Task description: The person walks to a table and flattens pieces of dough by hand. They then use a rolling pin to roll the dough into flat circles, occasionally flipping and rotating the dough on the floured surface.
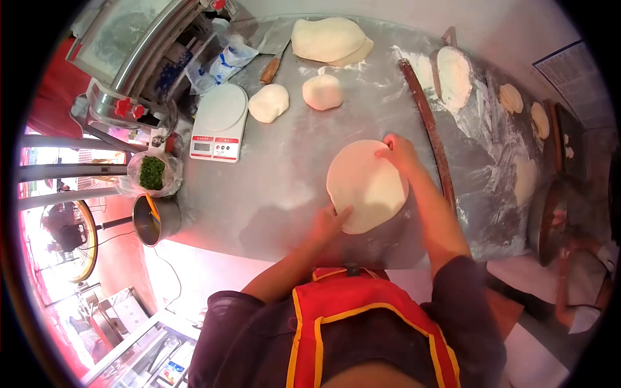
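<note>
A round, flat sheet of dough (367, 184) is held between my two hands over the metal table. My left hand (331, 222) grips its lower left edge, thumb on top. At the upper right edge, my right hand (397, 152) pinches the sheet between thumb and fingers. A long dark rolling pin (427, 126) lies just right of my right hand. Two dough balls (268, 103) (323, 92) rest farther up the table, below a large dough lump (330, 40).
A white scale (218, 121) stands at the left, near a bag of chopped greens (152, 172) and a metal pot (156, 220). A flour bowl (454, 77) and flat dough pieces (511, 98) are at the right. Another person's arm (564, 284) shows at the far right.
</note>
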Available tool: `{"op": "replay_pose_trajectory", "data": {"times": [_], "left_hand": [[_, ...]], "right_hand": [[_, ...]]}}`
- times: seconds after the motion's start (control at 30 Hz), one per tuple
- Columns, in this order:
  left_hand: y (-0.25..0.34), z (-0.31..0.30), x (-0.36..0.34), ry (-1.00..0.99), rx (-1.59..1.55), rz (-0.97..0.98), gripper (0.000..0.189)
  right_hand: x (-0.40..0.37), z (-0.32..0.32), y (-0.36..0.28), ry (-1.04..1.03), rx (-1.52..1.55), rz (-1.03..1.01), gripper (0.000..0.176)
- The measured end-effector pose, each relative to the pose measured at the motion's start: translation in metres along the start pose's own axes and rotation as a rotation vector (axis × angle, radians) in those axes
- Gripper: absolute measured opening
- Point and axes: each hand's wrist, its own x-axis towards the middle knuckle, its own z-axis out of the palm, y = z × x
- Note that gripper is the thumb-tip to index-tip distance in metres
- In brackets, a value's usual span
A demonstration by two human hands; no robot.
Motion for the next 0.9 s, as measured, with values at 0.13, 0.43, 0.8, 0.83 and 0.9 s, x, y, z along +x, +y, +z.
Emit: {"op": "replay_pose_trajectory", "data": {"times": [0.13,0.43,0.8,0.83,0.9], "left_hand": [[0.015,0.01,-0.021,0.05,-0.278,-0.16,0.037],[0.106,-0.081,0.018,0.153,0.087,0.167,0.031],[0.095,-0.048,0.06,0.107,0.631,0.244,0.031],[0.092,-0.041,0.049,0.077,0.631,0.258,0.031],[0.095,-0.05,0.027,0.008,0.568,0.165,0.027]], "right_hand": [[0.007,-0.001,-0.004,-0.158,-0.143,-0.17,0.03],[0.009,0.006,-0.047,-0.003,0.26,-0.175,0.028],[-0.092,0.04,0.061,0.339,0.42,0.248,0.029],[-0.111,0.039,0.072,0.307,0.33,0.242,0.028],[-0.134,0.022,0.074,0.402,0.173,0.237,0.029]]}}
